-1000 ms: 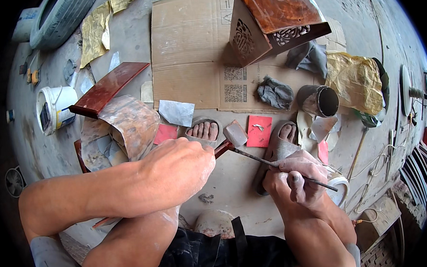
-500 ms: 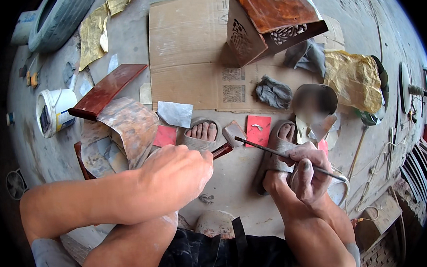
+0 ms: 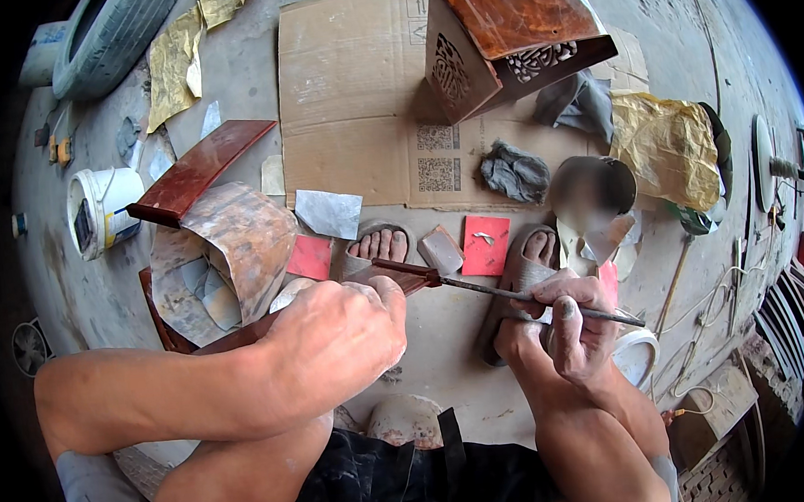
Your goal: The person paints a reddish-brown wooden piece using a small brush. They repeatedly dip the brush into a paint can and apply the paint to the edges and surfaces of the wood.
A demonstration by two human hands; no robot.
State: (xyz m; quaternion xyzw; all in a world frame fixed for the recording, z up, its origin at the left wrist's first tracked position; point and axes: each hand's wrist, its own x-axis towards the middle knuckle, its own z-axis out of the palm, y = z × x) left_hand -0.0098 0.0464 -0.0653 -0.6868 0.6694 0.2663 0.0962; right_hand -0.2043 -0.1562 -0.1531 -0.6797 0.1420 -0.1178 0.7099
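Note:
My left hand (image 3: pixel 338 338) is closed around a long, polished red-brown wooden piece (image 3: pixel 406 275) with a narrow end pointing right; my hand covers its middle. A slim dark rod (image 3: pixel 492 291), shaped like a thin round file, is pinched in my right hand (image 3: pixel 577 323) between thumb and fingers. The rod's tip meets the right end of the wooden piece. Beyond my hands, between my sandalled feet, lie a small pale block (image 3: pixel 441 249) and a red sheet (image 3: pixel 486 245) with small scraps on it.
A glossy wooden box with carved openwork sides (image 3: pixel 526 18) stands on flat cardboard (image 3: pixel 347 98). At left are a curved red-brown board (image 3: pixel 208 171), stained sheet material (image 3: pixel 245 242) and a white bucket (image 3: pixel 109 209). A grey cloth (image 3: pixel 515 172) and crumpled yellow paper (image 3: pixel 667 147) lie right.
My left hand has tilted and shifted slightly, bringing more of the wooden piece into view. The rod's tip, apart from the wood before, now touches its end.

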